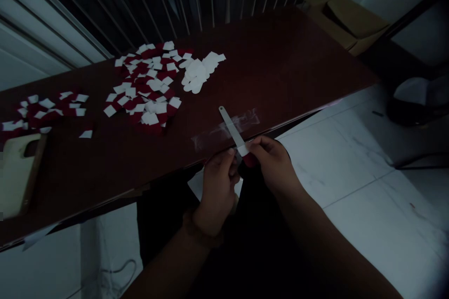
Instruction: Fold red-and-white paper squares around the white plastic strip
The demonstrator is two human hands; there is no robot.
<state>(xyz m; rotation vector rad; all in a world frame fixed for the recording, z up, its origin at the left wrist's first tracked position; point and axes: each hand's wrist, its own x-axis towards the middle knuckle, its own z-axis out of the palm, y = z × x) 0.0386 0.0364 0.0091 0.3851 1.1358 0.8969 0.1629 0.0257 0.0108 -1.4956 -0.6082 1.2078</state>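
A flat pale strip like a steel ruler (231, 126), with a hole at its far end, lies across clear tape (205, 139) at the table's front edge. At its near end is a small red-and-white piece (249, 159), pinched at the side by my right hand (275, 163). Close by on the left, my left hand (219, 184) is closed, thumb against curled fingers, beside the strip's near end. What sits in its fingers is too dark to make out. Beneath that hand, part of a white sheet (197, 184) shows over my dark lap.
Many red-and-white pieces (150, 81) are heaped on the dark red table (280, 56), with a smaller group (45, 110) farther left. White cut-outs (198, 72) lie beside the heap. A phone (17, 173) rests at left. Behind the table's right end stands a cardboard box (347, 18).
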